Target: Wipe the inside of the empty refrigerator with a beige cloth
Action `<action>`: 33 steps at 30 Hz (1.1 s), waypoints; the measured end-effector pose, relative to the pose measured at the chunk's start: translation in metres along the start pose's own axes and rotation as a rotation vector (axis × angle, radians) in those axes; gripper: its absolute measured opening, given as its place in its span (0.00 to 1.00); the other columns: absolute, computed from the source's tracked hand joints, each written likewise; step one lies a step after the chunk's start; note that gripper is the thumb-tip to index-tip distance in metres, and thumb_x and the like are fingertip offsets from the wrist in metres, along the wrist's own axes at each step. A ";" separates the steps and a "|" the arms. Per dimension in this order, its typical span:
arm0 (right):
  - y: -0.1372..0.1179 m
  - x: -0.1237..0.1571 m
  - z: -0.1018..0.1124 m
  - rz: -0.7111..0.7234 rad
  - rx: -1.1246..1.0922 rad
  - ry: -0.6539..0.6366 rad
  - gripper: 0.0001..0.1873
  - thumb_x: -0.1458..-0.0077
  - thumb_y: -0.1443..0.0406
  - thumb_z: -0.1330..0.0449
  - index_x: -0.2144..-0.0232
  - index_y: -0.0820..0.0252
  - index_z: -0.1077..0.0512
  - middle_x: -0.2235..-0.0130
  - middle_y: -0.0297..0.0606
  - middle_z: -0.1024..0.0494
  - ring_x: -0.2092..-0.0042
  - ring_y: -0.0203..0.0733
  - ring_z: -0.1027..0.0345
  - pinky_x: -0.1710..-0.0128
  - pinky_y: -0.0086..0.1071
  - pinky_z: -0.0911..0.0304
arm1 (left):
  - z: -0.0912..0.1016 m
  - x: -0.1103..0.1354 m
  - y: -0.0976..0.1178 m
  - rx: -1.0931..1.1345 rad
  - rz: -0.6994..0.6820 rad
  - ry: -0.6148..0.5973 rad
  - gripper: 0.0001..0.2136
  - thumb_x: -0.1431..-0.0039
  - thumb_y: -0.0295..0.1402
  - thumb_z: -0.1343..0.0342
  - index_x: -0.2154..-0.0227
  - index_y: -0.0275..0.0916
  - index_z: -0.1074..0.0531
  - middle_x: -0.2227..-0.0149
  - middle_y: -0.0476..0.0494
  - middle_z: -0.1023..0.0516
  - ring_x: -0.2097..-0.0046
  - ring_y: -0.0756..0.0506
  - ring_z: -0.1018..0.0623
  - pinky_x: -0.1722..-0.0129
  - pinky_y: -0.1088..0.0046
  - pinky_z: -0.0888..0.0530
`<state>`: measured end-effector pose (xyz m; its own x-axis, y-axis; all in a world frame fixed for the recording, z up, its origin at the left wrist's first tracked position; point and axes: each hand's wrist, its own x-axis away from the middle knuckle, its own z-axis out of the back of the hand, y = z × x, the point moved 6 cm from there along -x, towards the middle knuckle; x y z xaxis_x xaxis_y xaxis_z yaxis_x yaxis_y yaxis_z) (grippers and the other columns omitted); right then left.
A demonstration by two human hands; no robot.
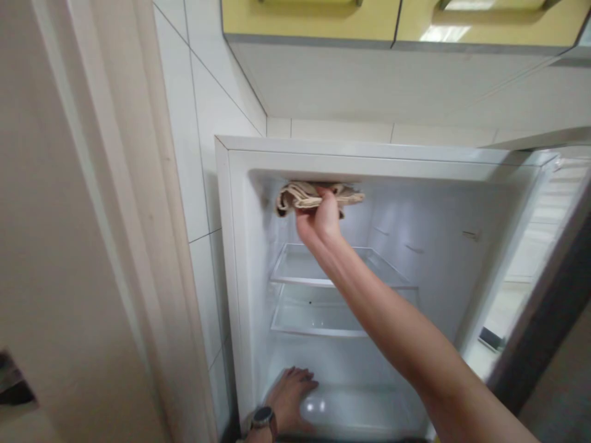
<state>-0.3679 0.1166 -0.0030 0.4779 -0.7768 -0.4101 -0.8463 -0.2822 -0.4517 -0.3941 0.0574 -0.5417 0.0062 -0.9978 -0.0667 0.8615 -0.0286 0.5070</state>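
Note:
My right hand (322, 215) reaches up into the white refrigerator (233, 203) and grips a folded beige cloth (302, 195) against the ceiling of the compartment, near its left side. Dark patches show along the cloth's edges. Low in the same compartment, my left hand (292, 394) rests with fingers spread, close to the bottom left, holding nothing. A watch (263, 417) sits on that wrist. Between the two hands are clear shelves: an upper shelf (302, 264) and a lower shelf (318, 311), partly hidden behind my right forearm.
Yellow cabinets (314, 18) hang above the refrigerator. A beige door frame (133, 203) and white wall tiles (203, 123) stand close on the left. At the right is a dark-edged panel (549, 307), with a small dark object (490, 338) beside it.

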 end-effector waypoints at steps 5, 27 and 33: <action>0.030 -0.003 -0.008 -0.182 -0.022 -0.037 0.10 0.41 0.71 0.52 0.62 0.59 0.32 0.74 0.30 0.25 0.68 0.36 0.27 0.61 0.33 0.24 | -0.006 -0.001 -0.004 -0.042 -0.002 -0.010 0.46 0.58 0.64 0.35 0.35 0.55 0.31 0.30 0.43 0.34 0.29 0.30 0.38 0.26 0.47 0.52; 0.034 -0.010 0.047 -0.123 0.188 -0.096 0.07 0.49 0.72 0.42 0.65 0.60 0.30 0.73 0.29 0.24 0.71 0.35 0.27 0.66 0.28 0.27 | -0.003 0.000 -0.005 -0.029 -0.017 0.028 0.45 0.62 0.59 0.30 0.36 0.56 0.30 0.31 0.45 0.33 0.30 0.30 0.36 0.26 0.49 0.49; -0.017 -0.022 0.089 0.089 0.107 0.216 0.07 0.49 0.71 0.46 0.66 0.58 0.32 0.73 0.28 0.24 0.72 0.33 0.28 0.70 0.25 0.30 | -0.005 -0.002 -0.003 -0.047 -0.004 -0.012 0.46 0.61 0.61 0.32 0.35 0.55 0.30 0.30 0.44 0.34 0.29 0.30 0.38 0.26 0.48 0.52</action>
<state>-0.3426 0.1886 -0.0570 0.3319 -0.9013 -0.2785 -0.8474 -0.1551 -0.5079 -0.3939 0.0597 -0.5470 -0.0028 -0.9983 -0.0580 0.8844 -0.0295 0.4658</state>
